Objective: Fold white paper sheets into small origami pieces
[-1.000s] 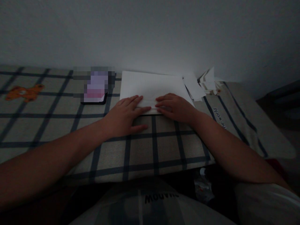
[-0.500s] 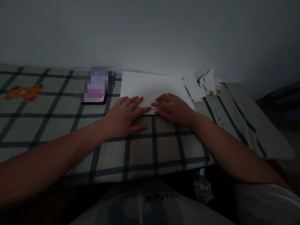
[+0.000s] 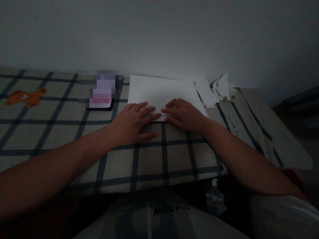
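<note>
White paper lies flat against the wall side of the table, its near edge under both hands. My left hand rests palm down on its near left part, fingers spread and the thumb on the cloth. From the right, my right hand lies on the paper with its fingers stretched toward the left hand, the fingertips almost meeting. A faint folded edge of paper shows between the fingers; the hands cover most of it. Neither hand is closed round anything.
A checked cloth covers the table. To the left are a phone, partly pixelated, and an orange bear-shaped piece. Paper strips and folded paper scraps lie right. Below the table edge stands a clear bottle.
The fingers of my left hand have shifted slightly, with the middle finger stretched further to the right. My right hand stays practically where it was.
</note>
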